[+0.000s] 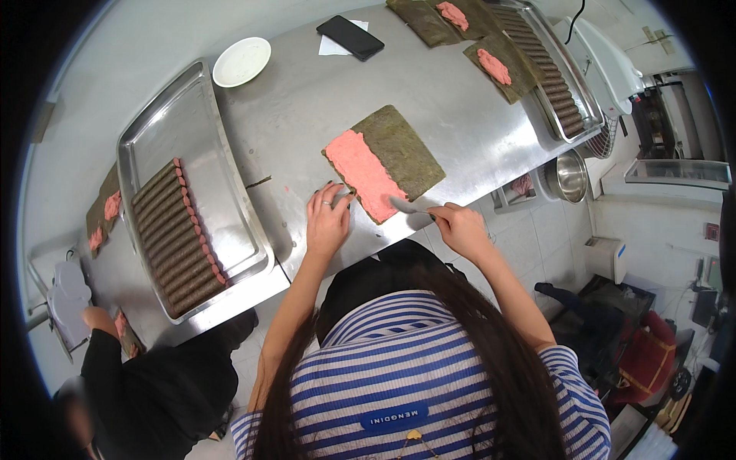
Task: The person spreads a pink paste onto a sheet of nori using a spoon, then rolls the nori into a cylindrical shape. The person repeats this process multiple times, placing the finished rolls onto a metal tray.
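A dark green seaweed sheet (406, 149) lies flat on the steel table in front of me. Pink paste (360, 169) covers its left part in a broad band, reaching the near corner. In my right hand (462, 230) is a spreading knife (406, 205), its blade resting on the paste near the sheet's lower right edge. My left hand (328, 218), with a ring on one finger, is at the sheet's lower left edge. Its fingers are apart and hold nothing, and the fingertips come close to or touch the sheet's edge.
Left stands a steel tray (211, 100) with a row of seaweed rolls (180, 238); another tray (590, 123) of rolls is at far right. Seaweed sheets with paste (498, 69), a white bowl (242, 61) and a phone (351, 38) lie beyond. A co-worker (169, 376) works at lower left.
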### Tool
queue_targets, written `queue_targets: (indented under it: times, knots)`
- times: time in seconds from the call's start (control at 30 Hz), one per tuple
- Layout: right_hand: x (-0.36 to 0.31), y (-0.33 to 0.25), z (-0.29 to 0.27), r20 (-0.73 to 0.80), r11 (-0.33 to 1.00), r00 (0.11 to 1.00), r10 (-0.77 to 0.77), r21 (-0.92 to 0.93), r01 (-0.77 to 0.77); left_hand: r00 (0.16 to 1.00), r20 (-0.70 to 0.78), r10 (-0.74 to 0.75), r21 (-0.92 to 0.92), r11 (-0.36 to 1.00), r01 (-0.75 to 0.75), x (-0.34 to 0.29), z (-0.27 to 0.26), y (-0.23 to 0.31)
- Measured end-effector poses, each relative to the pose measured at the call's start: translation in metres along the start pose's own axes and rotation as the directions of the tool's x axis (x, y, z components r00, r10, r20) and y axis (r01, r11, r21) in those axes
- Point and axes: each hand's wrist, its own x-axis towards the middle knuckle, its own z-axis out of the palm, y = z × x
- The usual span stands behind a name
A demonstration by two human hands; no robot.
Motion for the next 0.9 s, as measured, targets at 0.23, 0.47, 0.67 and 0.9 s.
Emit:
queue_targets:
  times: [0.23,0.47,0.67,0.9]
  knots:
    - [-0.02,-0.012,0.044,-0.066,0.993,0.991,0.114,0.047,-0.111,1.0,-0.004,0.003,-0.014,1.0,-0.003,0.001,-0.001,0.002]
    - [-0.017,-0.02,0.044,0.016,0.996,1.0,-0.026,0.082,0.024,1.0,0.028,-0.004,-0.008,1.0,0.004,0.001,-0.001,0.0]
    - [0.044,0.012,0.009,-0.06,0.975,0.998,0.02,0.224,-0.006,1.0,0.025,-0.007,-0.008,1.0,0.007,-0.001,0.003,-0.002]
    - [0.143,0.015,0.005,0.018,0.972,1.0,0.004,0.234,-0.008,1.0,0.03,-0.001,-0.005,1.0,0.001,-0.006,0.001,0.0]
